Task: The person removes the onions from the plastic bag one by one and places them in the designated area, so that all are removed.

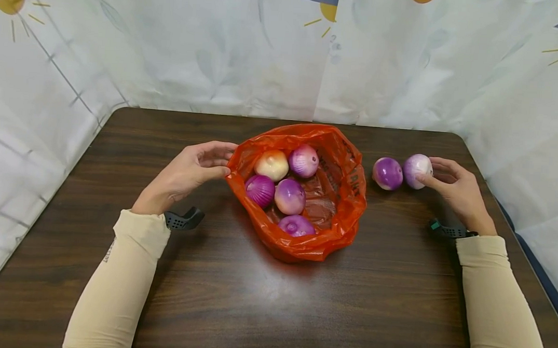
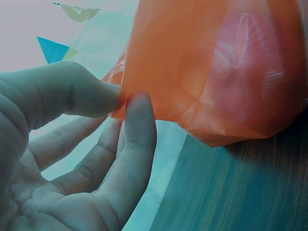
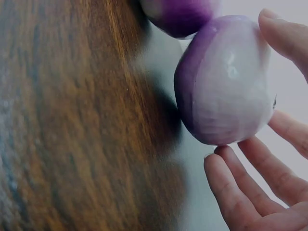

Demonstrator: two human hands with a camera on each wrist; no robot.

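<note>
My left hand pinches the left rim of an orange-red plastic bag between thumb and fingers; the left wrist view shows the thin film at the fingertips. The bag stands with its mouth wide, and several onions lie inside, among them a pale yellowish one and a purple one. To the right of the bag, my right hand holds a white-and-purple onion, thumb on one side and fingers round the other. A second purple onion sits just left of it, touching or nearly so.
Everything stands on a dark brown wooden table. Behind it hangs a pale patterned curtain, which also runs along both sides. Dark straps sit on both wrists, below light beige sleeves.
</note>
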